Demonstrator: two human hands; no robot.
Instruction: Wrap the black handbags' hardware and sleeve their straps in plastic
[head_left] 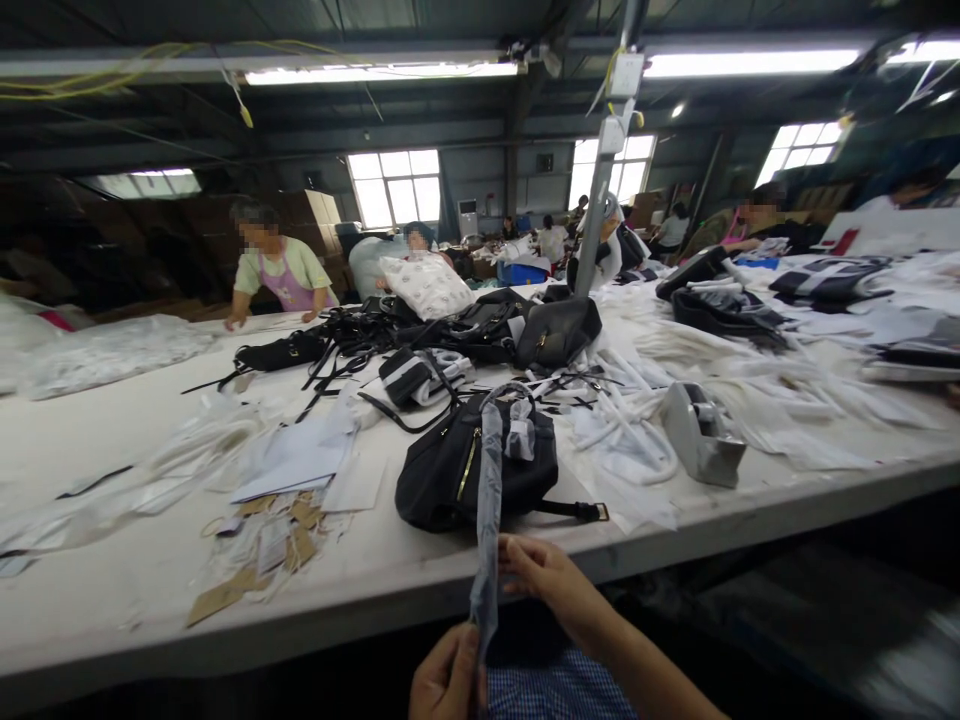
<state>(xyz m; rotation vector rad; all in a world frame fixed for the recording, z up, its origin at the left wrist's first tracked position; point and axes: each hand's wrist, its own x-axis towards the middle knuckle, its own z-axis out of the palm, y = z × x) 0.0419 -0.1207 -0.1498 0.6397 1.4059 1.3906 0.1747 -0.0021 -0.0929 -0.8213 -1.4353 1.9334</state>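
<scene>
While two bare hands are at work, one wrapped strap runs between them, in front of one black bag [431,485] on the white table [360,575]. This strap [489,490], covered with clear plastic, has its long axis almost vertical in the view: its lower end points to the person's body, and its upper end points away, across the bag to near its handle. The left hand [446,675] is pinched on the lower end, thumb over it. The right hand [536,578] has its fingertips at the right edge of the strap, a little higher; whether they close around it behind, I cannot tell. On the bag I count one gold zipper [469,465] and one small wrapped bundle [520,432]. To the right stands one tape dispenser [701,445]; to the left lie several brown tags [304,545], too overlapped to count.
</scene>
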